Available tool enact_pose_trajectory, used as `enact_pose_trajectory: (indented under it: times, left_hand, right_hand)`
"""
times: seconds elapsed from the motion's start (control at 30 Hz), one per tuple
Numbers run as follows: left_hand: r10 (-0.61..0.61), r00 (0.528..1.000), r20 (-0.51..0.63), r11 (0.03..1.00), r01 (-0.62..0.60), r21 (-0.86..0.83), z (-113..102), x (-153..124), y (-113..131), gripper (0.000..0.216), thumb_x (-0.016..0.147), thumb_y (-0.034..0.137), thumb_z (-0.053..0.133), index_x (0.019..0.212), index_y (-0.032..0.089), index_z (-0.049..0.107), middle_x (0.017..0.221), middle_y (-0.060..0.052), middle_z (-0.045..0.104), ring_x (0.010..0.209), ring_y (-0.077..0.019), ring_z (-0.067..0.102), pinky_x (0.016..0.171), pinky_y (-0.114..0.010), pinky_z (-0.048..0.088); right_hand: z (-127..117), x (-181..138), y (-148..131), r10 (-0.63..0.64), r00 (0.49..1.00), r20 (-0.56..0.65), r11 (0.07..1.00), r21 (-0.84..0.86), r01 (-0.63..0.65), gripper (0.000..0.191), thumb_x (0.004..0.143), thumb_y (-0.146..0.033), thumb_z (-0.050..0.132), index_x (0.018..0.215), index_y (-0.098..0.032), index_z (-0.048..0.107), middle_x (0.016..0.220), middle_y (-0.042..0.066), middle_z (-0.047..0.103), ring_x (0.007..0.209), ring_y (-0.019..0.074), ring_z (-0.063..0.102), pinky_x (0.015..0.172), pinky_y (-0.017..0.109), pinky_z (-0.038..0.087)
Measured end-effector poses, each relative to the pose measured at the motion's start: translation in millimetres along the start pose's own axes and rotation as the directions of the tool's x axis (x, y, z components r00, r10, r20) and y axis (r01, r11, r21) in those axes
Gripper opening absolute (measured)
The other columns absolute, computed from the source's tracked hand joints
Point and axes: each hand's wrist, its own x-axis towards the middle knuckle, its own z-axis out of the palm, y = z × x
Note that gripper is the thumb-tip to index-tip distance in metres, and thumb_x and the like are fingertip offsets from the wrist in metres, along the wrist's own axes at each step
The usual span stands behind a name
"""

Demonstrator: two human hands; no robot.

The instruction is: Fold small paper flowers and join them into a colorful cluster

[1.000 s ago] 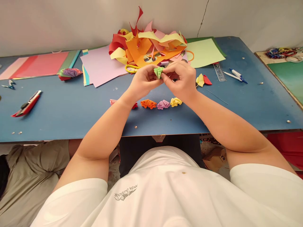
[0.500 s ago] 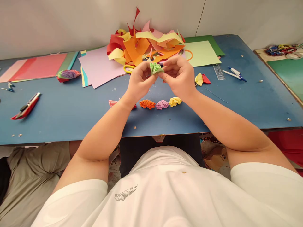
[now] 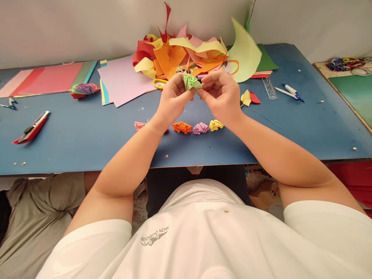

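Green paper in hands, scraps behind — left forearm overlapping pink piece

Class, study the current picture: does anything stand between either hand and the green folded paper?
Nothing visible does. The left hand grips the green folded paper directly, and the right hand has its thumb at the paper's right end, apparently touching. The scrap pile lies beyond both hands, not between.

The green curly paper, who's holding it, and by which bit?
The left hand holds the green curly paper by its lower left side; the right hand touches its lower right tip.
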Motion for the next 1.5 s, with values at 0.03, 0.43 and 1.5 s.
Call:
enact_pose_trajectory:
  times: [0.03, 0.43, 1.5]
  left_hand:
    - [0.020, 1.000, 0.011, 1.000, -0.020, 0.014, -1, 2, -3, 0.032, 0.097, 0.013, 0.097, 0.096, 0.027, 0.068, 0.101, 0.000, 0.074, 0.135, -0.0254, 0.089, 0.119, -0.037, 0.076]
    - [0.036, 0.999, 0.036, 0.999, -0.037, 0.023, -3, 0, -6, 0.031, 0.098, 0.014, 0.097, 0.096, 0.026, 0.068, 0.104, -0.002, 0.074, 0.139, -0.0283, 0.087, 0.122, -0.044, 0.075]
    - [0.054, 0.998, 0.023, 0.997, -0.055, 0.052, -9, 14, -19, 0.043, 0.094, 0.020, 0.108, 0.103, 0.028, 0.067, 0.107, -0.001, 0.075, 0.137, -0.0303, 0.091, 0.126, -0.052, 0.077]
  right_hand:
    - [0, 1, 2, -0.009, 1.000, -0.004, 1.000, 0.025, 0.009, 0.066, 0.120, -0.096, 0.073, 0.143, -0.034, 0.076, 0.127, 0.006, 0.085, 0.123, 0.0302, 0.092, 0.112, 0.058, 0.086]
    - [8, 6, 30, -0.070, 0.996, -0.055, 0.994, 0.078, 0.074, 0.062, 0.118, -0.093, 0.077, 0.131, -0.033, 0.078, 0.097, -0.002, 0.089, 0.075, 0.0179, 0.088, 0.073, 0.036, 0.081]
    - [4, 4, -5, 0.101, 0.992, -0.073, 0.991, 0.100, -0.093, 0.085, 0.099, -0.114, 0.079, 0.120, -0.032, 0.086, 0.108, 0.005, 0.092, 0.098, 0.0263, 0.094, 0.082, 0.044, 0.084]
